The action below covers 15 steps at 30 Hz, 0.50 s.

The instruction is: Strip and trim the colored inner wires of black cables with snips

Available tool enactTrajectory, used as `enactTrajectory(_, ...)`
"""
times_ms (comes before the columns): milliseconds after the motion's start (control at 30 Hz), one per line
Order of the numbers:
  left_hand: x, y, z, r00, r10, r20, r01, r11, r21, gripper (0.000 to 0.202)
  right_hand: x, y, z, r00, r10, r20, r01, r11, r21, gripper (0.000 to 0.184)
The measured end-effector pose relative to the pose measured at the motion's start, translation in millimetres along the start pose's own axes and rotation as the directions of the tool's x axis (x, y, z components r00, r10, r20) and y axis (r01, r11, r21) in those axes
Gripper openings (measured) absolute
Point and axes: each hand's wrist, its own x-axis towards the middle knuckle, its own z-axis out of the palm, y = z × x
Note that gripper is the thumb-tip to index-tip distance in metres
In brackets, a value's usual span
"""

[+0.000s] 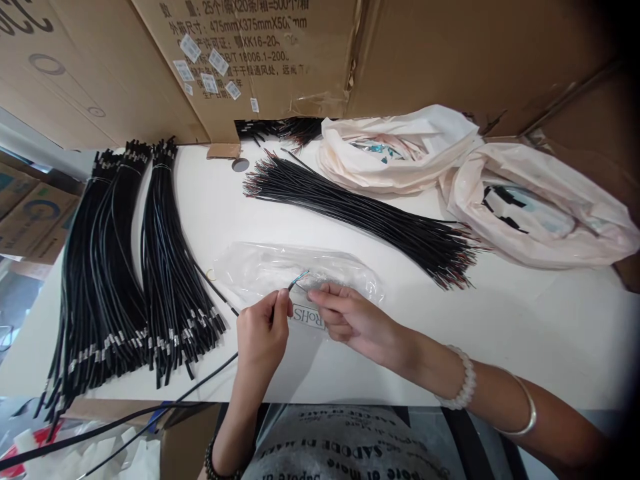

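Observation:
My left hand [264,327] is closed around a black cable [291,287], its end poking up past the thumb and forefinger. Thin coloured wires [302,276], some of them blue, fan out of the stripped end. My right hand [350,319] pinches a fine strand beside that end, just to its right; the strand's tip is hidden by the fingers. Beneath both hands lies a clear plastic bag [245,267] with whitish contents and a printed RoHS label [308,316].
Bundles of black cables with silvery bands [170,267] lie at the left. A bundle of stripped black cables [350,213] spreads across the table's back. Two whitish plastic bags [400,173] stand open at back right. Cardboard boxes [280,80] wall the rear. Loose cables [165,410] cross the front edge.

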Motion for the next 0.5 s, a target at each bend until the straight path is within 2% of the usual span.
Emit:
enactTrajectory(133, 4.9, 2.5, 0.0, 1.0, 0.021, 0.022, -0.023, 0.992, 0.12, 0.044, 7.2, -1.1, -3.3, 0.995, 0.1, -0.021, -0.099, 0.994, 0.041, 0.042)
enactTrajectory(233, 4.5, 0.3, -0.6, 0.999, 0.011, 0.051, -0.016, 0.995, 0.102, 0.043, 8.4, -3.0, -3.9, 0.982, 0.172, -0.082, -0.162, 0.98, 0.114, 0.034)
enactTrajectory(300, 3.9, -3.1, -4.7, 0.995, 0.015, 0.097, -0.012, 0.999, -0.035, 0.046, 4.8, -4.5, -3.3, 0.979, 0.151, -0.137, -0.135, 0.983, 0.121, 0.032)
enactTrajectory(367, 4.8, -7.6, -12.4, 0.987, 0.067, 0.143, -0.027, 0.963, -0.27, 0.047, -1.7, -5.7, -2.5, 0.982, 0.069, -0.175, -0.065, 0.997, 0.031, 0.036)
enactTrajectory(433, 7.5, -12.1, -22.1, 0.972, 0.174, 0.158, -0.066, 0.845, -0.531, 0.046, -8.4, -6.6, -1.8, 0.99, -0.002, -0.143, -0.022, 0.987, -0.16, 0.039)
enactTrajectory(467, 9.3, -14.1, -27.0, 0.961, 0.23, 0.155, -0.082, 0.77, -0.632, 0.046, -11.0, -6.8, -1.5, 0.996, -0.026, -0.089, -0.002, 0.954, -0.301, 0.039)
enactTrajectory(500, 11.2, -15.5, -31.4, 0.948, 0.278, 0.153, -0.09, 0.699, -0.71, 0.046, -12.6, -7.1, -1.3, 0.998, -0.06, -0.03, 0.039, 0.883, -0.468, 0.037)
